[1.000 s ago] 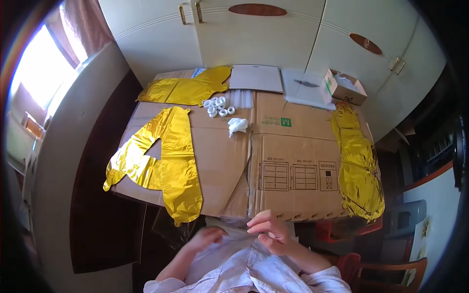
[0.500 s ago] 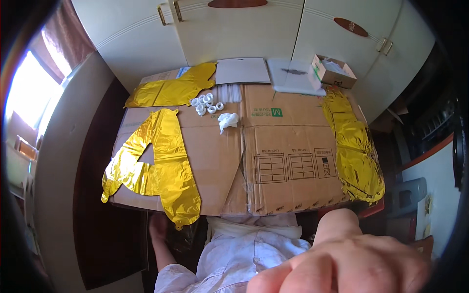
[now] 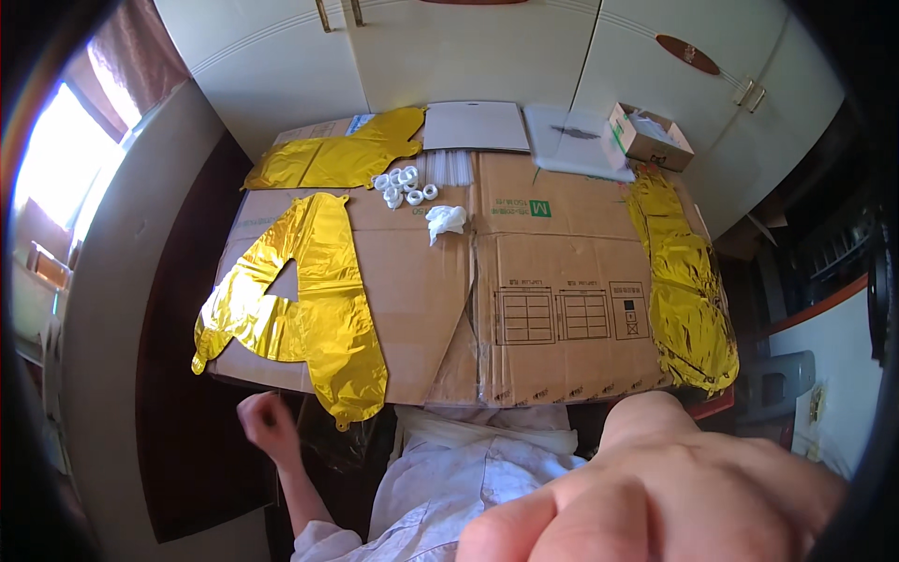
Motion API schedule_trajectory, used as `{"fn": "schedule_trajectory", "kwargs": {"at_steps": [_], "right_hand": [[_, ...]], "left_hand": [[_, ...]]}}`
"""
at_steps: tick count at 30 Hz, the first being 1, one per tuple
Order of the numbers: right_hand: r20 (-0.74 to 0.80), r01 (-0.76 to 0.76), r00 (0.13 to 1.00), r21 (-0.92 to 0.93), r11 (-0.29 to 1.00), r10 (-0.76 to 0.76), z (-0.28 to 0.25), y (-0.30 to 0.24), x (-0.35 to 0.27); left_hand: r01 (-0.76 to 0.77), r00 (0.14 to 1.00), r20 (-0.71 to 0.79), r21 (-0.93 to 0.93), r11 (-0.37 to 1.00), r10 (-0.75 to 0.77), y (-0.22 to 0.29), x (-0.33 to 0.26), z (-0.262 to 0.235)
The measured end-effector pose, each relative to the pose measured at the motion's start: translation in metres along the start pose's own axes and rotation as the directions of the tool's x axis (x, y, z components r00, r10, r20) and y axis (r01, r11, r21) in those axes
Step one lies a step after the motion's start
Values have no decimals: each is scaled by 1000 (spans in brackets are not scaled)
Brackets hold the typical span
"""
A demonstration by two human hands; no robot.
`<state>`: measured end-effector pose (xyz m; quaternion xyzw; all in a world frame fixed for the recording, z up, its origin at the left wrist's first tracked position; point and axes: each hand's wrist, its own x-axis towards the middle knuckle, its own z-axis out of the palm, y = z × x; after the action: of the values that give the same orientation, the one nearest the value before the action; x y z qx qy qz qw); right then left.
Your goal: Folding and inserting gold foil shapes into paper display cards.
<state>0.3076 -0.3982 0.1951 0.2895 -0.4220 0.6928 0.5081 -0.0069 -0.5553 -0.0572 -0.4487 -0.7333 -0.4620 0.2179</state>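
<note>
My right hand (image 3: 655, 492) fills the lower right, very close to the camera and blurred, fingers curled into a fist with nothing visible in it. My left hand (image 3: 267, 423) hangs below the near left edge of the flattened cardboard (image 3: 562, 281), fingers curled, apart from everything. Just above it lies a flat gold foil balloon shaped like a letter (image 3: 300, 300). Another gold foil balloon (image 3: 337, 155) lies at the far left, and a third gold foil balloon (image 3: 684, 281) runs along the right edge.
Several small white tape rolls (image 3: 403, 184) and a crumpled white tissue (image 3: 445, 220) sit mid-table. A grey board (image 3: 473, 125), a white tray (image 3: 571, 140) and an open small box (image 3: 646, 136) stand at the back. White cabinet doors (image 3: 468, 47) rise behind.
My right hand has risen from my lap close up to the camera. My left hand has moved out to the lower left, below the cardboard's edge. The view has shifted slightly.
</note>
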Motion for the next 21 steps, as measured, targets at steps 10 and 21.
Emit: {"fn": "schedule_trajectory", "kwargs": {"at_steps": [10,21], "right_hand": [[18,22,1000,0,1000,-22,-1,-3,2],[19,29,999,0,1000,-29,-6,-8,1]], "left_hand": [[-366,552,771,-117,923,316,101,41,27],[-152,537,804,-204,967,254,90,51,29]]}}
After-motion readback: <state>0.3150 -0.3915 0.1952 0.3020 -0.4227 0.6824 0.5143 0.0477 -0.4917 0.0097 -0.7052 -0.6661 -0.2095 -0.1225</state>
